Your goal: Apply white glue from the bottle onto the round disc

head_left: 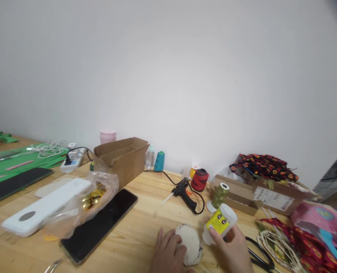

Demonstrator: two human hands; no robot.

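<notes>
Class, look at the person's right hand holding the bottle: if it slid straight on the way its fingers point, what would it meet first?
Probably the olive-green thread spool, just beyond the glue bottle held in the right hand. Depth is unclear, so it might pass just beside it.

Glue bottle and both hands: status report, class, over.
Right hand holds the glue bottle, tipped down. Left hand presses the white disc on the table. Scissors lie beside the right hand.
</notes>
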